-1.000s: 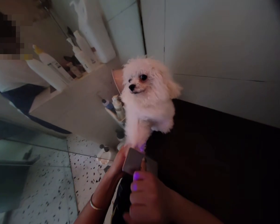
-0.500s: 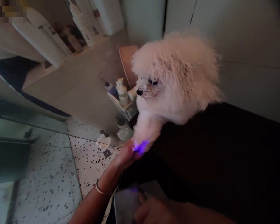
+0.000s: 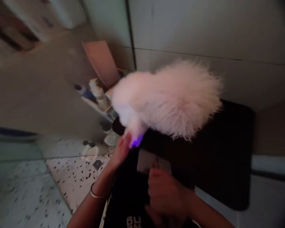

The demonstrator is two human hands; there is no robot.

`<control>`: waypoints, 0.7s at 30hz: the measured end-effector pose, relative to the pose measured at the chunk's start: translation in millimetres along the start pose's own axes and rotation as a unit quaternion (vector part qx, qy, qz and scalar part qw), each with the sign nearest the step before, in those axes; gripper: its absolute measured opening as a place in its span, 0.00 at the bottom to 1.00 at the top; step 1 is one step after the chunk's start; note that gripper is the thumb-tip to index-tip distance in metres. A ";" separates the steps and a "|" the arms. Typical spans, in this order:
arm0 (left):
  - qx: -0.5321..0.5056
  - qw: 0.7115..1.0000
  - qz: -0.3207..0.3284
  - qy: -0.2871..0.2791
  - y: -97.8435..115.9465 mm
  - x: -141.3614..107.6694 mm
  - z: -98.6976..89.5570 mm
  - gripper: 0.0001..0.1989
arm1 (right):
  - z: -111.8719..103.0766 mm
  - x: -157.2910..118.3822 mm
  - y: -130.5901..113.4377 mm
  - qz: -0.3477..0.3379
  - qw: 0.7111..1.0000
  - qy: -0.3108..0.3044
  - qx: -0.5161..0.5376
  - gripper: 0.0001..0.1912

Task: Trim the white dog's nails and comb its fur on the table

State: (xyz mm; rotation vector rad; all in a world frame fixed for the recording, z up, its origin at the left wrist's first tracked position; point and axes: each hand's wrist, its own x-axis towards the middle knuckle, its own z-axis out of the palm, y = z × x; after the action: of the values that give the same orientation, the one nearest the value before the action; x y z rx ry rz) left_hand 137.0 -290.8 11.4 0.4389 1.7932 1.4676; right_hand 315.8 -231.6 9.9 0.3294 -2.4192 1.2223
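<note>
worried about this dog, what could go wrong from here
The dog is near the edge of the dark tabletop and might slip off. The left hand holds its leg; a tug could strain it. The flat tool in the right hand is near that leg and might scratch it.

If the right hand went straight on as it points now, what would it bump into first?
Leading with its flat-headed tool, the right hand would probably meet the white dog, at its purple-lit leg beside the left hand; depth is unclear.
</note>
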 end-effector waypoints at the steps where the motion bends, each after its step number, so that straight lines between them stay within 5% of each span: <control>1: 0.043 0.998 0.035 0.010 3.0 3.7 2.0 0.19 | -4.9 -5.7 11.9 0.007 0.999 0.012 -0.045 0.13; 5: 0.374 0.897 0.221 0.087 20.2 25.9 16.0 0.18 | -23.9 -32.9 71.2 0.146 0.966 0.051 -0.206 0.03; 9: 0.539 0.772 0.304 0.145 34.8 55.0 41.8 0.09 | -35.9 -67.9 89.1 0.282 0.901 0.119 -0.307 0.21; 12: 0.655 0.677 0.284 0.179 45.5 64.0 57.6 0.15 | -34.5 -96.5 46.2 0.338 0.849 0.201 -0.352 0.27; 15: 0.690 0.645 0.265 0.193 55.5 64.7 62.7 0.31 | -30.7 -148.3 -20.0 0.386 0.779 0.301 -0.391 0.22; 18: 0.699 0.634 0.293 0.153 59.6 65.7 65.7 0.35 | -36.2 -230.0 -72.5 0.450 0.659 0.400 -0.451 0.13; 21: 0.718 0.615 0.298 0.133 52.2 63.9 77.4 0.31 | -50.5 -317.5 -95.3 0.534 0.520 0.440 -0.501 0.10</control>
State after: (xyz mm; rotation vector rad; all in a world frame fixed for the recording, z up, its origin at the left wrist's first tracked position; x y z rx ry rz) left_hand 142.0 -180.3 35.2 1.7907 2.9482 -0.0483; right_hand 647.1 -238.5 -40.7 -1.8390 -1.6982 -0.1211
